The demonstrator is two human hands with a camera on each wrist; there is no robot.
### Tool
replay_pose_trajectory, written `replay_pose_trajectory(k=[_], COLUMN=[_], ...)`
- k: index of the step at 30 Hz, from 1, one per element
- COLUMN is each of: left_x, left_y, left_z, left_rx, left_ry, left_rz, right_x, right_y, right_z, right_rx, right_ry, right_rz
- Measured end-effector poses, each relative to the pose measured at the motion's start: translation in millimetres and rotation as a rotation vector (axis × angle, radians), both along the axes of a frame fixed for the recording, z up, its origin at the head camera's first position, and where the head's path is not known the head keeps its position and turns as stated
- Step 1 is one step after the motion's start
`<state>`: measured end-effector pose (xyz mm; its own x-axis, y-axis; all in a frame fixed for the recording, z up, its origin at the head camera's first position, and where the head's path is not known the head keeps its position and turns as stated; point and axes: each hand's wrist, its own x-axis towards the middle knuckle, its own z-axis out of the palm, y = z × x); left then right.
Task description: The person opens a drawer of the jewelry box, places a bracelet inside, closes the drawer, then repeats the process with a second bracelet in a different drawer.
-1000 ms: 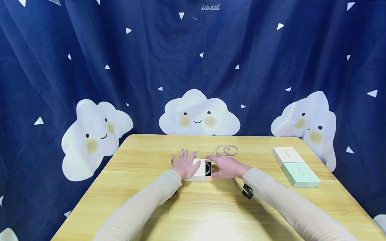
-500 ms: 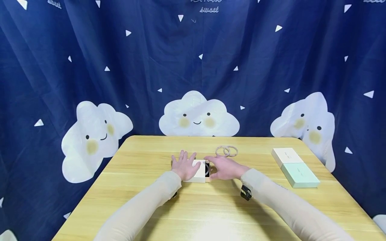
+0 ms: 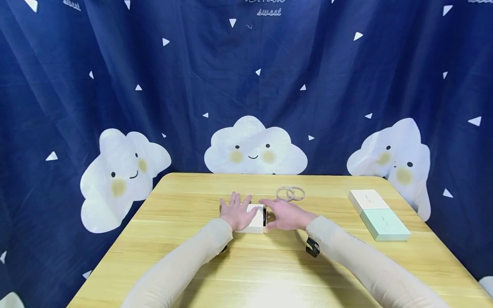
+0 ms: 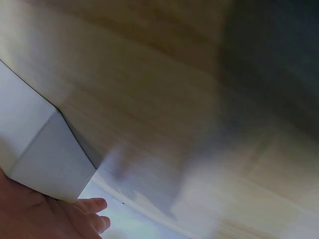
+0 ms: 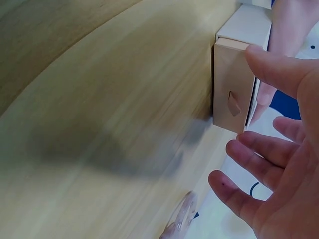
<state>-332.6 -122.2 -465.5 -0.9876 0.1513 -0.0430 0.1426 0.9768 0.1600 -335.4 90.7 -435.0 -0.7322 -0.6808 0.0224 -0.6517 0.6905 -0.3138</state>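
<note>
A white sliding box point(image 3: 255, 220) lies on the table with a pale pink drawer point(image 5: 230, 82) at its right end. Only a narrow strip of the drawer's dark inside shows in the head view. My left hand point(image 3: 236, 213) rests palm down over the box's left part, fingers spread. At the drawer end, my right hand point(image 3: 286, 214) spans the width, its thumb on one corner and a fingertip at the other. A small pull tab point(image 5: 234, 104) sticks out of the drawer's front, untouched. The left palm lies against the box point(image 4: 47, 157) in the left wrist view.
Two overlapping pale rings point(image 3: 290, 193) lie just behind the right hand. Toward the table's right edge, a pinkish-white box point(image 3: 368, 199) and a mint green box point(image 3: 386, 223) stand end to end. Dark blue cloud-patterned curtain point(image 3: 185, 85) hangs behind the wooden table point(image 3: 269, 265).
The pink drawer has slid leftward into the white box, so less of its dark inside shows. My right hand has moved left with it. The left hand stays on the box.
</note>
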Motion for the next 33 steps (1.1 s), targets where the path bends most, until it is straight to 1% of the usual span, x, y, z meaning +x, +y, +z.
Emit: replay_pose_trajectory(k=[5, 11, 17, 28, 33], left_x=[0.1, -1.5, -1.8, -2.2, 0.1], left_y=[0.8, 0.8, -0.2, 1.8, 0.9], left_z=[0.2, -1.6, -1.7, -1.3, -0.2], left_rx=[-0.006, -0.013, -0.017, -0.018, -0.003], left_ry=[-0.004, -0.009, -0.008, 0.001, -0.007], left_rz=[0.002, 0.002, -0.002, -0.003, -0.001], right_x=[0.7, 4.6, 4.6, 1.7, -0.6], right_y=[-3.2, -4.7, -5.3, -4.3, -4.4], right_z=[-1.4, 1.7, 2.3, -0.2, -2.1], right_rx=[-0.016, -0.034, -0.022, -0.031, -0.043], right_ry=[0.035, 0.038, 0.062, 0.064, 0.049], right_rz=[0.016, 0.000, -0.008, -0.037, -0.016])
